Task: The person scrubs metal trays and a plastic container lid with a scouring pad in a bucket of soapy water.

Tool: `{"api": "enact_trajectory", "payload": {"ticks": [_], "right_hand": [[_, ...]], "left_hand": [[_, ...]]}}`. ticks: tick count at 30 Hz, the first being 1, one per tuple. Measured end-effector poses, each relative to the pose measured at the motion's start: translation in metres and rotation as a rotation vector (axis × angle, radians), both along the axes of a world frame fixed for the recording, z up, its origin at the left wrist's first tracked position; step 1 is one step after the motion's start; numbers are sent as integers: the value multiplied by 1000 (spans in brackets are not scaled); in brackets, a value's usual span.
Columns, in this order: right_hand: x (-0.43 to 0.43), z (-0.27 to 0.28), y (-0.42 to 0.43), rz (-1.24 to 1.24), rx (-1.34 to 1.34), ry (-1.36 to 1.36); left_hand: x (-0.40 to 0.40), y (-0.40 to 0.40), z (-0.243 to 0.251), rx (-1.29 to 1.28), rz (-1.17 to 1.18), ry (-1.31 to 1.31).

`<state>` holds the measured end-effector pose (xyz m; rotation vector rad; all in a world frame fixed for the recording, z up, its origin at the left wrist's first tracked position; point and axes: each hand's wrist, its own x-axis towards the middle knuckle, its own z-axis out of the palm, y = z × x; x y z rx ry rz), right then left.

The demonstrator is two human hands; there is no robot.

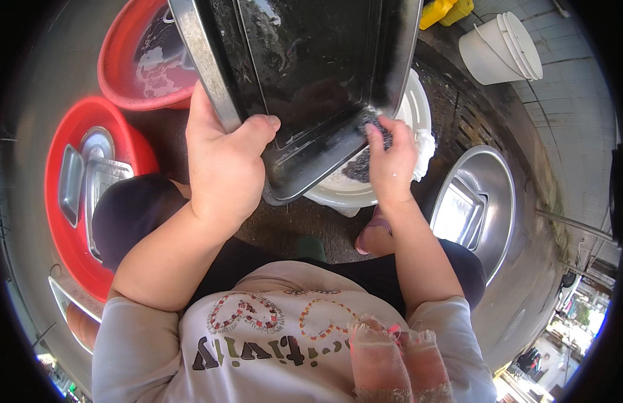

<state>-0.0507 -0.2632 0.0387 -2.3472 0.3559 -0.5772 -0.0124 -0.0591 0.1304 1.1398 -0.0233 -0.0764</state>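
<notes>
My left hand point(231, 156) grips the left rim of a large dark metal baking tray point(306, 65), its thumb lying over the inner edge. The tray is tilted up in front of me and looks wet. At its near right corner my right hand point(392, 156) holds a dark mesh scouring pad point(374, 123) against the metal, with some white foam there. Beneath the tray stands a white plastic basin point(336, 199), partly hidden. Another dark mesh piece point(358, 166) shows inside it, and a white cloth or foam-like clump point(424, 153) hangs over its right rim.
At upper left is a red tub point(140, 105) of water. Another red tub point(52, 166) at left holds metal trays point(71, 184). A steel basin point(510, 211) with rectangular metal pans point(457, 209) stands right. White buckets point(493, 50) and yellow containers point(435, 11) are at upper right.
</notes>
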Motion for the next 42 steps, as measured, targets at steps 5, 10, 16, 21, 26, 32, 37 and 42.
{"api": "enact_trajectory", "payload": {"ticks": [5, 10, 16, 21, 26, 32, 37, 42], "right_hand": [[-22, 5, 50, 179, 63, -65], [2, 1, -5, -89, 13, -45], [-30, 8, 56, 225, 149, -147], [5, 10, -23, -129, 127, -100], [-32, 13, 52, 191, 234, -77], [2, -4, -3, -80, 181, -93], [-16, -7, 38, -19, 355, -44], [-18, -9, 36, -15, 388, -68]], "left_hand": [[2, 2, -3, 148, 38, 9], [-1, 2, 6, 57, 43, 42], [6, 1, -1, 62, 60, 43], [7, 10, 0, -19, 23, 112], [2, 3, -2, 63, 63, 69], [-18, 4, -2, 241, -56, -220], [-24, -6, -4, 264, -86, -323], [-36, -13, 8, 363, -63, -359]]}}
